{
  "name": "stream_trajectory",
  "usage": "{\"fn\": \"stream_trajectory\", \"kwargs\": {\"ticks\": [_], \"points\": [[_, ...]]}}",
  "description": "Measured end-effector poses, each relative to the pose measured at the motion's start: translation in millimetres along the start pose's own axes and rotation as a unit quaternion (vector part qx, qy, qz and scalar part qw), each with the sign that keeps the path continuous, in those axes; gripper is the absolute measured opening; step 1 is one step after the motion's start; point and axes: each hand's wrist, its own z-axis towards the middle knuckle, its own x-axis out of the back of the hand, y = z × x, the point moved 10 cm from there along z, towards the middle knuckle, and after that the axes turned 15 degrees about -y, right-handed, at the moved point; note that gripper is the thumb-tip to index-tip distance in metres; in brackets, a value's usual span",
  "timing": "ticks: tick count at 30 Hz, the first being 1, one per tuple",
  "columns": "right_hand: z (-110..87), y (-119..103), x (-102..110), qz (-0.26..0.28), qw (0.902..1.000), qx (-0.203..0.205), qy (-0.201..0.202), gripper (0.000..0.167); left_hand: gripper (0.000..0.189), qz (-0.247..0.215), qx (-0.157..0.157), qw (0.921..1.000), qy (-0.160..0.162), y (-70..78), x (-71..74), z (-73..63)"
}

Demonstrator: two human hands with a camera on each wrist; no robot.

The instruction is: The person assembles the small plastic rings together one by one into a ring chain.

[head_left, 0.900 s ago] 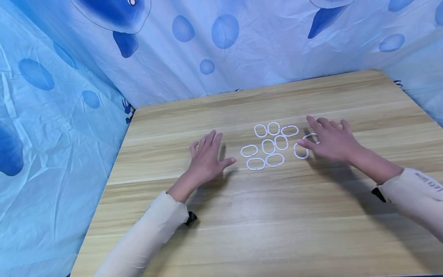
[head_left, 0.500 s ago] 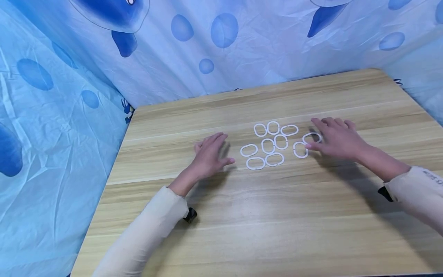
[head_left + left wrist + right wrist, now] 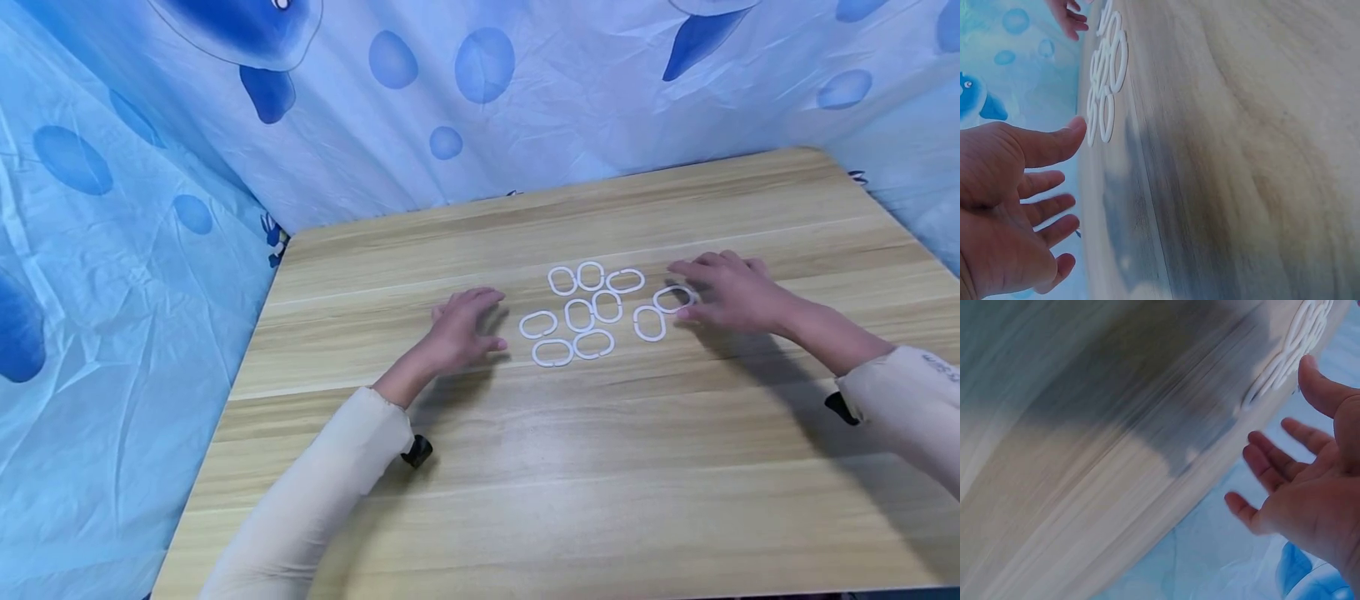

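Note:
Several white oval plastic rings, like shower curtain rings, lie flat on the wooden table in the head view, each with a small split. Above the table, left of the leftmost ring [image 3: 522, 327], my left hand [image 3: 456, 333] hovers with fingers loosely bent and thumb apart. My right hand [image 3: 738, 292] hovers at the right end of the group. Its thumb and index finger reach around the rightmost ring [image 3: 656, 302] without gripping it. Just left of that thumb lies a second ring [image 3: 636, 323]. Both wrist views show a bare palm, with the rings [image 3: 1122, 62] beyond the thumb.
The light wooden table [image 3: 570, 467] extends toward me in front of the rings. A blue curtain [image 3: 337, 158] with whale and bubble prints stands behind its far edge and along the left. Long light sleeves cover both forearms, with black straps at the wrists.
My right hand has drawn slightly to the right, uncovering the rightmost ring, and its fingers bend more. My left hand's fingers have bent inward toward the right. The rings stay in place.

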Motion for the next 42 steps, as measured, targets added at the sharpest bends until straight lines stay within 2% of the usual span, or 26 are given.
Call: {"fn": "stream_trajectory", "kwargs": {"ticks": [3,8,15,22,29,36,38,42], "points": [[0.7,2.4,2.1,0.013,0.9996,0.024,0.004,0.064,0.067,-0.012,-0.01,0.9998,-0.01,-0.2,-1.3,3.3],[3.6,6.9,4.8,0.002,0.9987,0.047,0.017,0.056,0.068,-0.01,-0.031,0.9992,-0.022,3.0,-3.4,8.1],[7.3,11.6,5.4,-0.005,0.9975,0.064,0.029,0.051,0.068,-0.006,-0.033,0.9989,-0.032,4.4,-5.8,14.9],[9.0,1.8,6.7,-0.032,0.9923,0.108,0.051,0.047,0.075,0.038,-0.058,0.9956,-0.063,15.4,-11.9,26.3],[14.2,3.3,-0.1,-0.033,0.9953,0.09,0.015,0.048,0.072,0.047,-0.06,0.9907,-0.113,20.7,-24.8,37.6],[13.8,0.0,-3.2,-0.04,0.9922,0.117,0.021,0.053,0.067,0.092,-0.08,0.9846,-0.126,31.7,-28.7,42.8],[13.5,-1.4,-3.7,-0.042,0.9909,0.125,0.026,0.055,0.066,0.108,-0.078,0.9824,-0.131,34.1,-30.1,43.9],[15.1,-1.2,-4.7,-0.043,0.992,0.117,0.021,0.053,0.065,0.138,-0.067,0.979,-0.135,34.8,-32.9,45.9]]}}
